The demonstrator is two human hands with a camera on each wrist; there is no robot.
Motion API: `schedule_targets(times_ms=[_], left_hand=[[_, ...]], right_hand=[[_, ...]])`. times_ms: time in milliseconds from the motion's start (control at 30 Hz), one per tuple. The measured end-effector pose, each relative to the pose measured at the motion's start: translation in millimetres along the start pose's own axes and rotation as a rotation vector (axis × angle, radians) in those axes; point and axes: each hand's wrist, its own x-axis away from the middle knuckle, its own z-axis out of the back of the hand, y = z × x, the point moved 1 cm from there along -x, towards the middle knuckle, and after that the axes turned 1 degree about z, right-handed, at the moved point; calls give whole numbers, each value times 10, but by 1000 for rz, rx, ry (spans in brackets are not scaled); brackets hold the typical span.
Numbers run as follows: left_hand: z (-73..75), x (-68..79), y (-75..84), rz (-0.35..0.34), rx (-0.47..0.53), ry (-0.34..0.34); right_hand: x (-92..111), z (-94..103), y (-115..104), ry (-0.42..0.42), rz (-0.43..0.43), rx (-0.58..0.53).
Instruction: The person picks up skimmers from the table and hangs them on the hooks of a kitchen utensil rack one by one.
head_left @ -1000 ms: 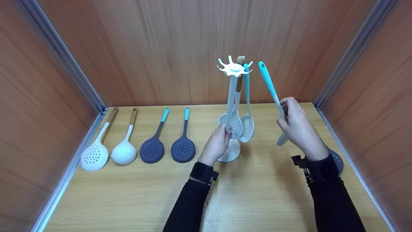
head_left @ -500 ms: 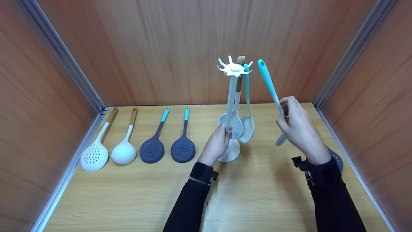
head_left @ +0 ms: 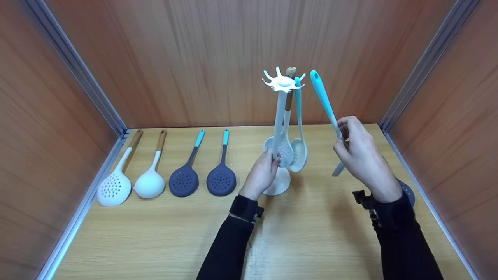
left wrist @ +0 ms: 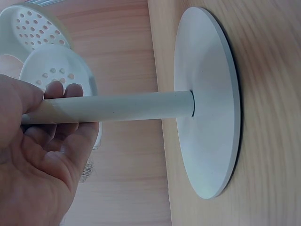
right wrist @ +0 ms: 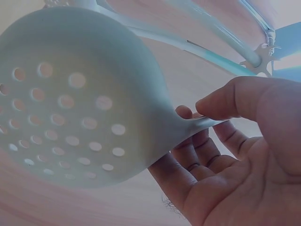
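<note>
My left hand [head_left: 260, 175] grips the pale post [left wrist: 136, 106] of a utensil stand, whose hooked white crown [head_left: 283, 82] sits on top. The stand's round base [left wrist: 207, 103] is on the table. From the crown hang a wooden-handled white slotted utensil [head_left: 286, 152] and a turquoise-handled slotted spoon [head_left: 299, 155]; another white head is partly hidden behind the post. Right of the stand, my right hand [head_left: 362, 155] pinches a skimmer [right wrist: 84, 103] by its neck. Its turquoise handle [head_left: 322, 95] points up, apart from the crown, and the holed head hangs below, mostly hidden in the head view.
At the left lie a white skimmer [head_left: 114, 189], a white ladle [head_left: 149, 184] and two dark turners [head_left: 184, 181] with holes. Another dark holed head [head_left: 406, 193] shows partly behind the right wrist. Wooden walls [head_left: 194, 62] enclose the table [head_left: 175, 241] at back and sides.
The skimmer in my right hand has shifted slightly left and up, its handle end closer to the crown. My left hand and the stand have stayed put.
</note>
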Motion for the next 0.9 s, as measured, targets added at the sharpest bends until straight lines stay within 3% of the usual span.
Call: schedule_targets(times_ms=[233, 900], left_hand=[[-4, 4, -16, -27, 0, 2], [-9, -12, -14, 20, -1, -2]], right_hand=[[28, 5, -46, 25, 28, 21], [49, -23, -74, 20, 53, 46]])
